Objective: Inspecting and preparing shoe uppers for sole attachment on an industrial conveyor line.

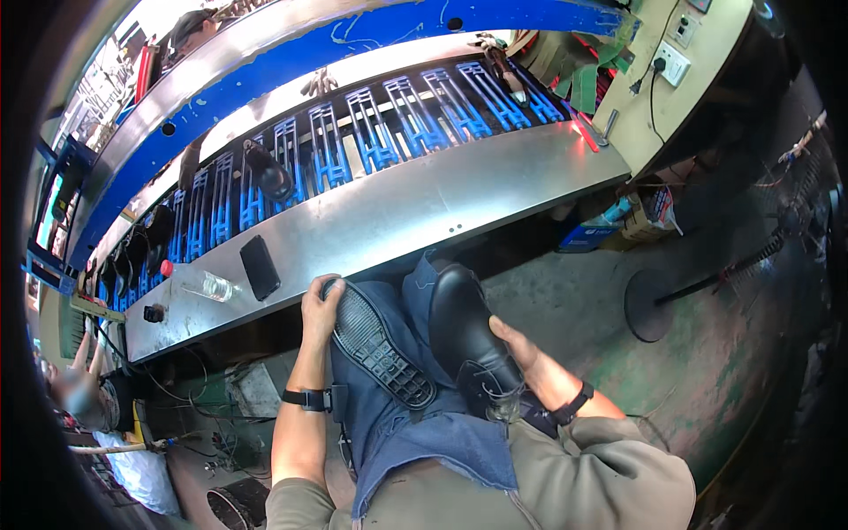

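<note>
A black rubber shoe sole [380, 347] lies over my left thigh, with a ribbed front and a grid of square hollows at the heel. My left hand [319, 309] is closed around its toe end, thumb on the upper face. To the right, a black leather lace-up shoe [464, 320] rests over my right thigh, toe pointing away from me. My right hand [519, 346] grips the shoe's right side; the thumb shows on the leather and the other fingers are hidden beneath. A blue apron [433, 450] covers my lap under both pieces.
Ahead runs a metal bench edge [353, 225] with a phone [260, 268] and a clear bottle [208, 283]. Behind it, a conveyor of blue racks [371, 132] carries shoes. Right stands a fan base [647, 305]; boxes [609, 225] sit below the bench. Other people are at left.
</note>
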{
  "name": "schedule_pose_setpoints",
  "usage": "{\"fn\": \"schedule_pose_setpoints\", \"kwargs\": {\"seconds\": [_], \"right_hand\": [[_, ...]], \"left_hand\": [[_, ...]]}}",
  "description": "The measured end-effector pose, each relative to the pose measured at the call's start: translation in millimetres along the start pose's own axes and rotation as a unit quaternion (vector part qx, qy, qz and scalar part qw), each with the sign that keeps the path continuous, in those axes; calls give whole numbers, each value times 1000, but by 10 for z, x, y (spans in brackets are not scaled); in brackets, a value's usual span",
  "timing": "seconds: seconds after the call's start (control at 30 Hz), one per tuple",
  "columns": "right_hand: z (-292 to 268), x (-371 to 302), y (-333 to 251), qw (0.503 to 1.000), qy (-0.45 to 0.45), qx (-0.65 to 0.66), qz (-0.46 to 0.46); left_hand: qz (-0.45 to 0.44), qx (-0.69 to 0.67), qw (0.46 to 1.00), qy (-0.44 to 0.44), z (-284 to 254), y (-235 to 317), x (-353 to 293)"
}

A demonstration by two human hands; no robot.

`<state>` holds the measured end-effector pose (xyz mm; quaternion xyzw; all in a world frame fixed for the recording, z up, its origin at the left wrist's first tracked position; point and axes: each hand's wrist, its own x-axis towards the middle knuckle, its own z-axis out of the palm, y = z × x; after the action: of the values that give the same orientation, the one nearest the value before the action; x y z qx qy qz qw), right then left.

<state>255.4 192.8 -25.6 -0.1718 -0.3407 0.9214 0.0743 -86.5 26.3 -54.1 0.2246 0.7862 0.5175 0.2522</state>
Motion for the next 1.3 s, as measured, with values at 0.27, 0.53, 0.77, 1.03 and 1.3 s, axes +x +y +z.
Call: {"fn": "schedule_pose_setpoints", "kwargs": {"seconds": [0.27,0.53,0.77,1.03,1.3], "right_hand": [[-456,-118,369,977,100,155,103],[761,101,-392,997,23,17,74],[787,157,-345,954,-221,-191,66],[719,118,-263,961,-199,-189,33],[672,130,-242,963,-194,-184,24]], "left_hand": [[-20,-546,803,-238,-171,710,-578],[-29,-577,778,-247,-17,1110,-846],[88,-360,903,-217,171,1381,-1108],[127,-260,933,-215,247,1538,-1229],[126,-246,942,-188,299,1561,-1235]]}}
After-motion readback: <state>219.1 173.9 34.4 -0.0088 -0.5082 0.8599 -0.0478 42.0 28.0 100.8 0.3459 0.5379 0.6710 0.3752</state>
